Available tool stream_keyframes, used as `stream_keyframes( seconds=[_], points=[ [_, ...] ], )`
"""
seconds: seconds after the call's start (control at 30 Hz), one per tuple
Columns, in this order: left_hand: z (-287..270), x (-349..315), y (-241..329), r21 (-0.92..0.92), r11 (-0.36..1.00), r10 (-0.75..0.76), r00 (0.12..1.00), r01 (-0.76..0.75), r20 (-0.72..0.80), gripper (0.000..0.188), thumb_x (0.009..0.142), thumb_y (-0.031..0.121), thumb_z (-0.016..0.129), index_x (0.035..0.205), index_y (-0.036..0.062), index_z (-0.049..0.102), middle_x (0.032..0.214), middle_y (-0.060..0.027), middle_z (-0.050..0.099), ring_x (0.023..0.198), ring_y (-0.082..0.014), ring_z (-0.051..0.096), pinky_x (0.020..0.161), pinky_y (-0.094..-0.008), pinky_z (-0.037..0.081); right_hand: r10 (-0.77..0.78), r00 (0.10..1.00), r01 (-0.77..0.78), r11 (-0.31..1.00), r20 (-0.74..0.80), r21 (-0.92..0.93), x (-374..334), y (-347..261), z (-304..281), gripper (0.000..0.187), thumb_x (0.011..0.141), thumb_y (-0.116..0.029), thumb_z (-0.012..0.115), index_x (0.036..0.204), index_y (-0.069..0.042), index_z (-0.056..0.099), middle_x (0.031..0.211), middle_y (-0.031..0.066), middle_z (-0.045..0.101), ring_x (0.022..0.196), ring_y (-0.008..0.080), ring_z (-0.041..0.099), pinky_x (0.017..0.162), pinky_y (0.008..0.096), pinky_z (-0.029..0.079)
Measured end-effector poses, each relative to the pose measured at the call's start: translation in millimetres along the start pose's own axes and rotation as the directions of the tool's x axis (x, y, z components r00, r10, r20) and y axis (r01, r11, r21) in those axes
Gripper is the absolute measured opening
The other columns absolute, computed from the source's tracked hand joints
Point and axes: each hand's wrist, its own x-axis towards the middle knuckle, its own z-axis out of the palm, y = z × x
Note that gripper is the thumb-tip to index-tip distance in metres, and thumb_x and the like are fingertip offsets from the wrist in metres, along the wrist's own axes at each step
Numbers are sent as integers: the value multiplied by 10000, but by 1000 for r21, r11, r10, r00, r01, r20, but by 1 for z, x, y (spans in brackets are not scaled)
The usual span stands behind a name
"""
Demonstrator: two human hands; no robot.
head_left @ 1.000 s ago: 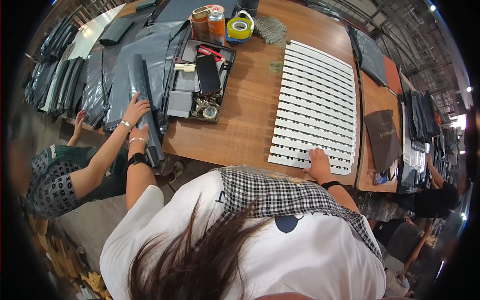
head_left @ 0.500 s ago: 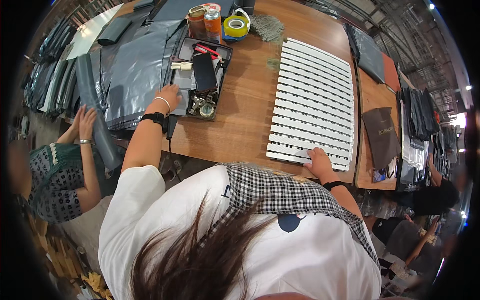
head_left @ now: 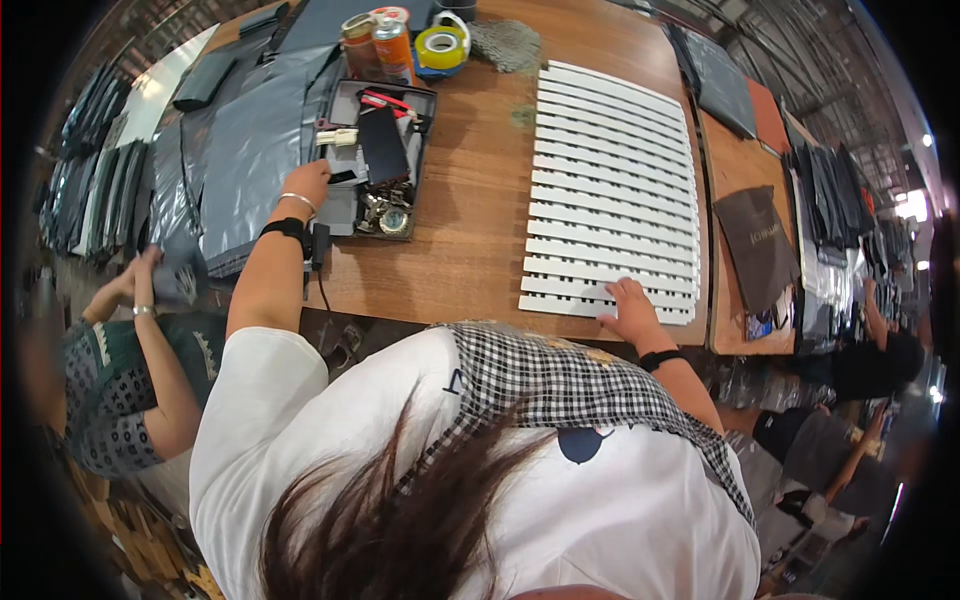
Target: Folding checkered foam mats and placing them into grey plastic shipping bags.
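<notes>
My left hand (head_left: 306, 184) is closed at the left side of an open grey box (head_left: 426, 120). A small flat black piece (head_left: 343, 177) sticks out from its fingertips; its kind is too small to make out. The box holds a black phone-like slab (head_left: 383, 146), a red-handled tool (head_left: 388, 103), a cream plastic piece (head_left: 338, 136) and a round metal watch-like item (head_left: 393, 220). My right hand (head_left: 632, 308), fingers spread, touches the near right edge of a white slatted panel (head_left: 610, 195) that lies flat on the wooden table (head_left: 470, 200).
Grey plastic bags (head_left: 255, 150) lie left of the box. Behind it stand an orange spray can (head_left: 394, 52), a yellow tape roll (head_left: 441, 46) and a grey cloth (head_left: 505, 46). A brown bag (head_left: 757, 245) lies on the right table. At left a co-worker's hands (head_left: 145, 277) handle grey plastic.
My left hand has gone from open to closed, with the black piece at its fingertips. My right hand stays at the panel's near edge. The co-worker's grey roll has swung away from its upright position.
</notes>
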Motion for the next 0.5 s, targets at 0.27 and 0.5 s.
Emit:
stream_keyframes(
  seconds=[0.27, 0.5],
  points=[
    [-18, -22, 60, -130, 990, -92, 926, 47, -366, 191, 1029, 275, 507, 1145, 154, 600, 944, -220, 720, 876, -468, 678, 735, -578, 509, 80, 996, -82, 996, -38, -34, 28, 0, 10, 478, 713, -241, 879, 1094, -102, 626, 1110, 109, 595, 1141, 321, 559, 974, 434, 485],
    [-33, -14, 225, -584, 779, 235, 970, -228, -65, 176, 969, 180, 609, 1107, 88, 665, 893, -214, 716, 867, -407, 702, 727, -447, 542, -26, 996, 43, 977, 82, -207, 38, 9, 11, 370, 813, -256, 801, 1096, -82, 639, 1135, 104, 619, 1135, 298, 588, 943, 425, 501]
  ],
)
